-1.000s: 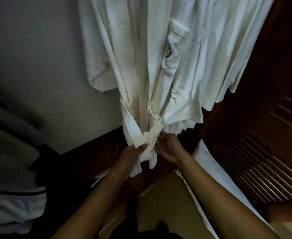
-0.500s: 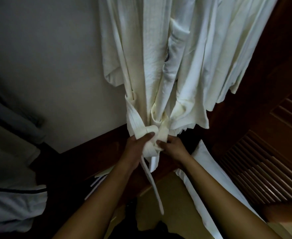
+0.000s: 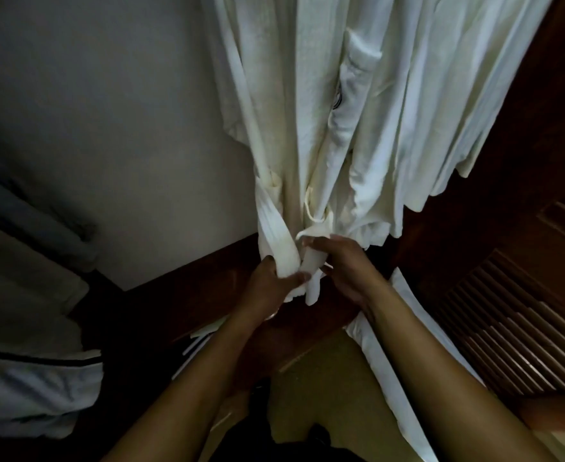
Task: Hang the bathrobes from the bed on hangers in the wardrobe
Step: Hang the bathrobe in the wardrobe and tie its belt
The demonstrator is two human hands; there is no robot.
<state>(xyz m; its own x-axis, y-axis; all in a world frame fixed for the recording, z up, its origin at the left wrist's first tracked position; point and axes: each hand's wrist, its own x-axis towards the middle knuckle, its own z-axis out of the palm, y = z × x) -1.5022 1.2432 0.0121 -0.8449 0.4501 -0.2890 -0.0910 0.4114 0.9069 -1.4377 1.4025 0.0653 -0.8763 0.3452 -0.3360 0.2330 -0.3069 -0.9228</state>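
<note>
White bathrobe [image 3: 307, 111] hangs full length in the wardrobe [image 3: 527, 108] against a pale wall [image 3: 107, 128]. Its cloth is creased and faintly ribbed, with a chest pocket [image 3: 361, 68] and a dark round emblem [image 3: 337, 101] half lost in a fold, and more white fabric [image 3: 457, 95] hangs just beside it on the right, near the louvred door [image 3: 507, 311]. The belt [image 3: 276, 228] droops from the waist loops to a loose crossing low in front of the robe. Left hand [image 3: 271, 288] grips the left strand with fingers and thumb curled round it, while right hand [image 3: 347, 268] pinches the short right end.

Bathrobe [image 3: 307, 111] left of louvred door [image 3: 521, 328]
</note>
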